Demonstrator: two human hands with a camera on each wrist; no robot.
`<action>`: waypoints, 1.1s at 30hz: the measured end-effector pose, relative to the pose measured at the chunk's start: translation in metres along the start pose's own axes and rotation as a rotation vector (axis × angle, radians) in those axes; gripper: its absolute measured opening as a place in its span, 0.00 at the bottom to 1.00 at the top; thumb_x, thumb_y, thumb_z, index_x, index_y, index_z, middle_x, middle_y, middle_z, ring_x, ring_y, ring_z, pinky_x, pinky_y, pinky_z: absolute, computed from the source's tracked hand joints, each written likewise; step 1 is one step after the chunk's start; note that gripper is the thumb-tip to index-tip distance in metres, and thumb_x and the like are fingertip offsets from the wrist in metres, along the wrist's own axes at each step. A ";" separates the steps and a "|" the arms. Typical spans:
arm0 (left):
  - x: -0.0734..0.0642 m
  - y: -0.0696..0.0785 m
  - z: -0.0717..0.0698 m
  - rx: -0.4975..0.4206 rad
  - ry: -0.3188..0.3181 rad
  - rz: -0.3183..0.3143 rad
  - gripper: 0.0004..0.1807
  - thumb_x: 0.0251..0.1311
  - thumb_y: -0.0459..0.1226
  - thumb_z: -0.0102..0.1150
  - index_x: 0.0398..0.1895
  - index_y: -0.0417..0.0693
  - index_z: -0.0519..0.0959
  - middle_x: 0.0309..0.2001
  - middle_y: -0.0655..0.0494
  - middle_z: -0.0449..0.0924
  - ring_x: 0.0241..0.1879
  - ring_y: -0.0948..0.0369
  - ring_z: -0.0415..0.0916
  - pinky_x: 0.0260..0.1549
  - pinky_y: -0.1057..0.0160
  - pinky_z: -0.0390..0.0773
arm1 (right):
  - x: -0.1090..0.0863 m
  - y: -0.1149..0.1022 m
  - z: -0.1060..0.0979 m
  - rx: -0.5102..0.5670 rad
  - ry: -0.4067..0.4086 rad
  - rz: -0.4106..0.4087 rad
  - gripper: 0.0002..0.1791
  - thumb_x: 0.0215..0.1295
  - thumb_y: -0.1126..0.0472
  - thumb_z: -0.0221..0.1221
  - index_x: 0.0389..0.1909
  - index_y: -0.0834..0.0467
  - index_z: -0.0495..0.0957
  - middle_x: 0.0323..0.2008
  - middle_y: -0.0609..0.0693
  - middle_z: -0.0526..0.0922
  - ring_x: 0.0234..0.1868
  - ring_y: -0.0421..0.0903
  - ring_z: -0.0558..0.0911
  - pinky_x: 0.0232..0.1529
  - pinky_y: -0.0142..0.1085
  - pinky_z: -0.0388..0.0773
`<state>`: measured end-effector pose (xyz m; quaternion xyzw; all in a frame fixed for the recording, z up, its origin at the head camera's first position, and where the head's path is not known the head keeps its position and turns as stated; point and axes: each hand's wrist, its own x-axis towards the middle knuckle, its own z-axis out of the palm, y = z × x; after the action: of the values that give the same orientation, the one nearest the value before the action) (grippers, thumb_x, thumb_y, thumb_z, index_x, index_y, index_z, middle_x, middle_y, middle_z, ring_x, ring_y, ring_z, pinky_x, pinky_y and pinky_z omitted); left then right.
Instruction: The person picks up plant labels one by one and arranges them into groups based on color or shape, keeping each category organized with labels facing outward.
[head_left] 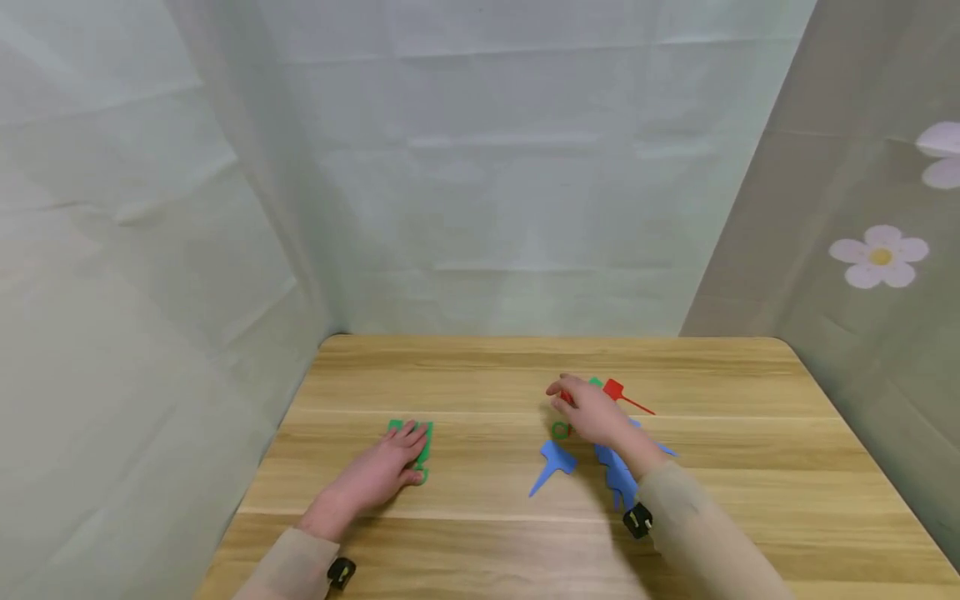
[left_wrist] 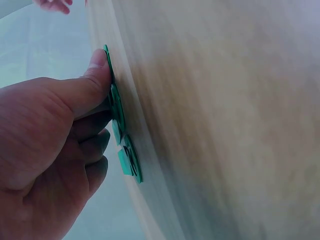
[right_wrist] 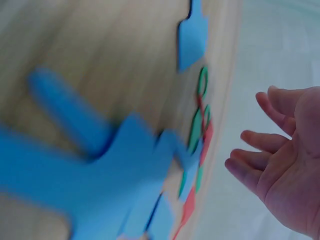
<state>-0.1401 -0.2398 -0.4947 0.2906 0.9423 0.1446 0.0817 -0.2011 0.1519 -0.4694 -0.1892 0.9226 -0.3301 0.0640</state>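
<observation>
On the left of the wooden table, my left hand rests with fingers spread over a small group of flat green plastic pieces. In the left wrist view its thumb touches a green piece, and one piece has a ring-shaped end. My right hand hangs over a loose pile on the right, its fingers loosely bent and holding nothing. Below it lie blue T-shaped plant labels, a green ring-ended piece and a red long-stemmed tag. The hand partly covers the pile in the head view.
A single blue T-shaped label lies left of the pile, stem toward the front. Pale cloth hangs behind the table and along both sides, with printed flowers at the right.
</observation>
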 end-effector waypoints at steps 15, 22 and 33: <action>-0.004 0.004 -0.002 -0.029 -0.022 -0.042 0.38 0.71 0.40 0.67 0.76 0.27 0.67 0.78 0.32 0.63 0.80 0.36 0.56 0.78 0.37 0.55 | -0.031 0.031 -0.005 -0.129 -0.051 0.012 0.28 0.80 0.59 0.61 0.76 0.61 0.72 0.71 0.61 0.77 0.70 0.64 0.77 0.69 0.61 0.74; -0.005 0.003 -0.002 -0.019 -0.026 -0.042 0.38 0.72 0.41 0.67 0.77 0.27 0.66 0.79 0.33 0.62 0.80 0.36 0.55 0.78 0.37 0.54 | -0.047 0.044 -0.018 -0.141 -0.032 0.053 0.30 0.79 0.58 0.62 0.77 0.63 0.70 0.72 0.72 0.72 0.75 0.77 0.65 0.70 0.71 0.67; -0.007 0.006 -0.005 -0.037 -0.029 -0.032 0.38 0.72 0.40 0.67 0.77 0.26 0.66 0.78 0.31 0.62 0.80 0.35 0.55 0.78 0.36 0.54 | -0.068 0.070 -0.036 -0.165 0.014 0.071 0.32 0.77 0.58 0.64 0.75 0.68 0.70 0.71 0.73 0.73 0.75 0.79 0.62 0.70 0.73 0.63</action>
<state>-0.1325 -0.2402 -0.4880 0.2758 0.9428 0.1564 0.1030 -0.1688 0.2495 -0.4864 -0.1586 0.9532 -0.2518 0.0533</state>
